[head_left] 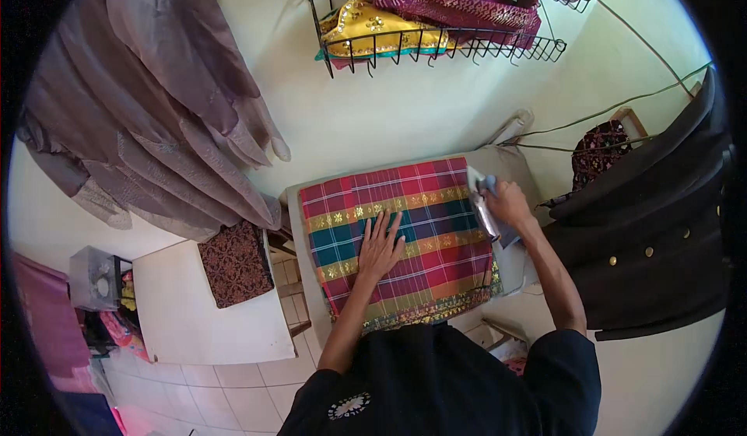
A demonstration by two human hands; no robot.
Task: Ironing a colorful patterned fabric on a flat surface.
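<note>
A plaid cloth (pixel 436 269) in red, green, purple and gold lies spread over a grey padded ironing board (pixel 513 183). My left hand (pixel 380 247) rests flat on the middle of the cloth, fingers stretched and apart. At the cloth's right edge my right hand (pixel 507 203) is wrapped round the handle of a clothes iron (pixel 484 214). The iron's shiny metal side shows beside the fabric; its soleplate is hidden. The near edge of the cloth, with a gold pattern, hangs toward my body.
A folded brown patterned cloth (pixel 236 265) lies on a white table (pixel 210 331) to the left. Long mauve garments (pixel 148 101) hang above it. At right hangs a dark buttoned garment (pixel 654 234). A wire rack (pixel 436 35) with folded fabrics is on the wall; cords (pixel 591 117) run at right.
</note>
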